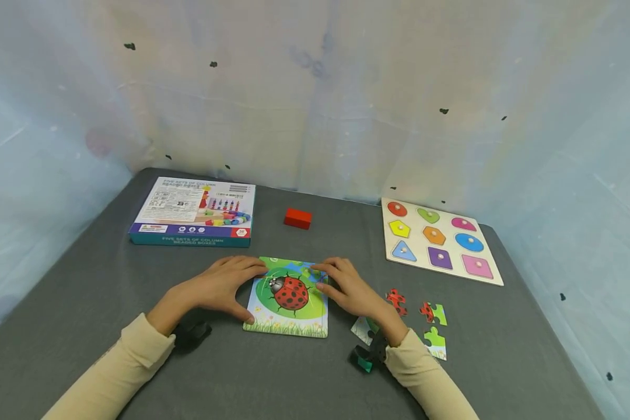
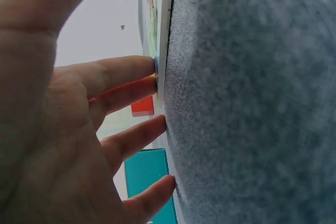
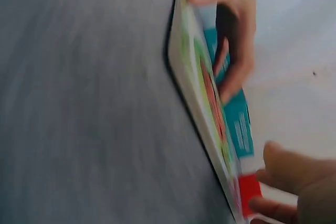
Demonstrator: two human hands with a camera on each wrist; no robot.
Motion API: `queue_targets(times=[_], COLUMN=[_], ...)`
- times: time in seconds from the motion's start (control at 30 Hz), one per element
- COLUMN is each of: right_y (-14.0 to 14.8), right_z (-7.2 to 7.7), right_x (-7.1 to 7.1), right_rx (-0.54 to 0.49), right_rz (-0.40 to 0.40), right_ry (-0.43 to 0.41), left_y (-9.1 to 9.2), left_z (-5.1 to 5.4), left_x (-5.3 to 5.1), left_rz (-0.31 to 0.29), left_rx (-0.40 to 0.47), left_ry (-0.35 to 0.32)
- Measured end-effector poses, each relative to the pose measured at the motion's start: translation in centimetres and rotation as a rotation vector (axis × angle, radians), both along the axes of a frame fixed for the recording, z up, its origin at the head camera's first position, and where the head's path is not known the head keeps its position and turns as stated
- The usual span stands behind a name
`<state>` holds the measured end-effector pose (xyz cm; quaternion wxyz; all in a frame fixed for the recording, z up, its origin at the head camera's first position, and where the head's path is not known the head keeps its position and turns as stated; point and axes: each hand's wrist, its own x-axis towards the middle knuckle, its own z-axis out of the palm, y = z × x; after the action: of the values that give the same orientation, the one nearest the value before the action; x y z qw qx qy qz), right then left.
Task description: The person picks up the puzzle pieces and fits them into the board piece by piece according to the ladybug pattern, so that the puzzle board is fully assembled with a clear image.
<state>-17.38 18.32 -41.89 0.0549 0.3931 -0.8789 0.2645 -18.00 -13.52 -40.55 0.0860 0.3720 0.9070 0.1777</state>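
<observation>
A square ladybug puzzle board [image 1: 289, 324] lies flat on the grey table between both hands. My left hand [image 1: 220, 286] is spread along its left side, thumb on the near left corner and fingertips at the far left edge. In the left wrist view, its fingers [image 2: 118, 74] are fairly straight, some touching the board's edge and others the tabletop. My right hand [image 1: 349, 289] reaches over the far right part of the board, fingers extended and hiding some of the picture. Loose puzzle pieces [image 1: 437, 344] lie to its right, one of them partly under the right wrist.
Behind the left hand lies a flat box [image 1: 191, 233] of beaded columns. A red block [image 1: 297, 219] stands beyond the board. At the back right is a knobbed shape board [image 1: 417, 254]. Sheeting [image 1: 315, 134] hangs around the table's back and sides.
</observation>
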Motion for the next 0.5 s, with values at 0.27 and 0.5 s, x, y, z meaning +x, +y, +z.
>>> queue_targets(times=[0.27,0.5], right_y=[5.3,8.6], right_z=[1.3,0.9], right_x=[1.2,2.9], right_rx=[-0.039,0.016], right_rz=[-0.061,-0.125], right_ry=[-0.031,-0.045], left_y=[0.1,0.1], left_z=[0.3,0.4], left_x=[0.1,0.0], left_rz=[-0.007,0.0], left_rx=[0.005,-0.003], left_ry=[-0.011,-0.033])
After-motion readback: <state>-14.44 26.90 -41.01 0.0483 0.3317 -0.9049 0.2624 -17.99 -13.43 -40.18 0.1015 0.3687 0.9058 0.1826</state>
